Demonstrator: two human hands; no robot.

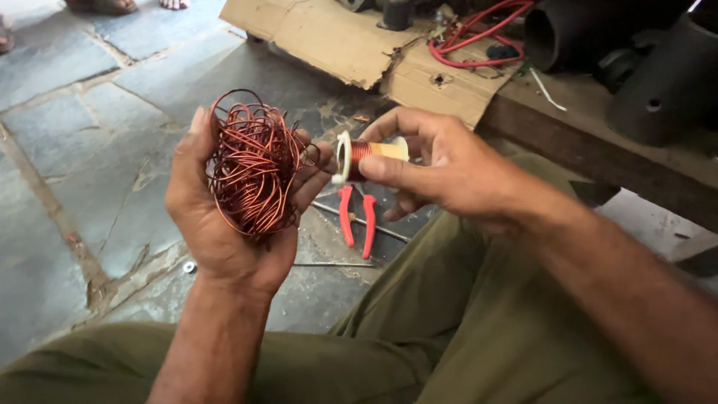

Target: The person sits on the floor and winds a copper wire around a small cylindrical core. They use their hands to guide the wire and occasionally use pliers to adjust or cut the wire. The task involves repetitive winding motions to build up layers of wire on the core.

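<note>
1. Left hand [217, 217]: palm up, fingers curled loosely around a tangled bundle of copper wire [254, 168], which rested in the palm and stood up against the fingers.
2. Right hand [441, 168]: thumb and fingers were clamped on a small spool [359, 153], held level just beside the bundle. The spool had a white flange facing the wire, a few turns of copper wire next to that flange, and a bare yellowish core behind them.
3. Both hands were held close together above the person's lap, over olive-green trousers [449, 329].
4. Pliers [357, 217]: red handles, lying on the stone floor [75, 150] directly below the spool, with thin metal rods [336, 263] lying beside and under them.
5. Washer [189, 266]: small, silver, on the floor near the left wrist.
6. Cardboard sheet [336, 37]: torn, flat on the floor beyond the hands.
7. Red cable [479, 34]: looped on the cardboard's far end.
8. Dark metal housings [658, 82]: on a low wooden ledge at the upper right.
</note>
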